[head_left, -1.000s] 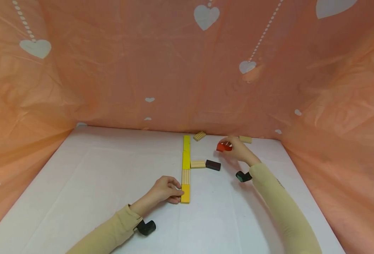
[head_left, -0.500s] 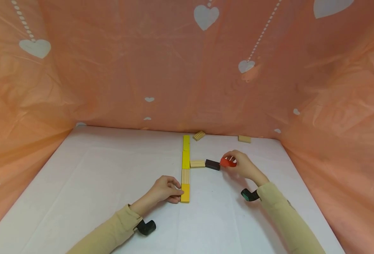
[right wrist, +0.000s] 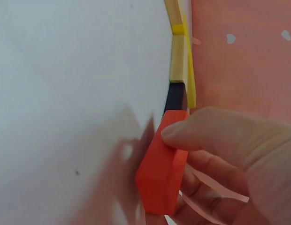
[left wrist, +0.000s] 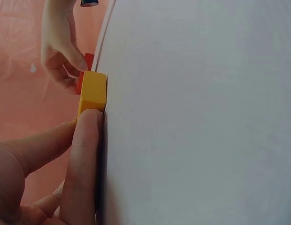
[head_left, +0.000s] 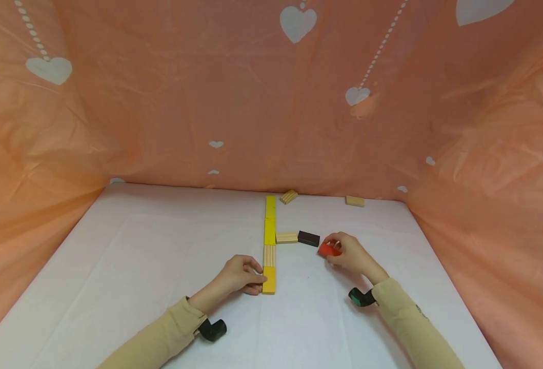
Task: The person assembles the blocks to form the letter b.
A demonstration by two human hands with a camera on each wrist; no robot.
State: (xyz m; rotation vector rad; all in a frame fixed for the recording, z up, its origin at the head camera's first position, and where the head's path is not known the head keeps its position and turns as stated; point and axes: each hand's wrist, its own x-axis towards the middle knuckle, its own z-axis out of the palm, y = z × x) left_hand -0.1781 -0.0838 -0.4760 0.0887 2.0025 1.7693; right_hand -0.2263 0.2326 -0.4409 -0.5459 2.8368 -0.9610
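My right hand (head_left: 352, 253) pinches a red wooden block (head_left: 328, 249), tilted, just right of and nearer than a black block (head_left: 308, 239). In the right wrist view, the thumb lies on the red block's (right wrist: 159, 168) face, with fingers behind it. My left hand (head_left: 240, 275) rests on the table with its fingertips against the left side of an orange-yellow block (head_left: 268, 283). That block is the near end of a straight row, followed by a striped wood block (head_left: 269, 256) and two yellow blocks (head_left: 269, 231). A plain wood block (head_left: 287, 238) branches right from the row, meeting the black one.
Two loose wood blocks lie near the back edge: a striped one (head_left: 289, 197) and a plain one (head_left: 355, 201). An orange cloth with hearts (head_left: 248, 118) encloses the white table (head_left: 160, 241) at the back and sides.
My right hand has carried the red block toward me from near the back edge, past the black block's right end. The left hand and the row have stayed put.
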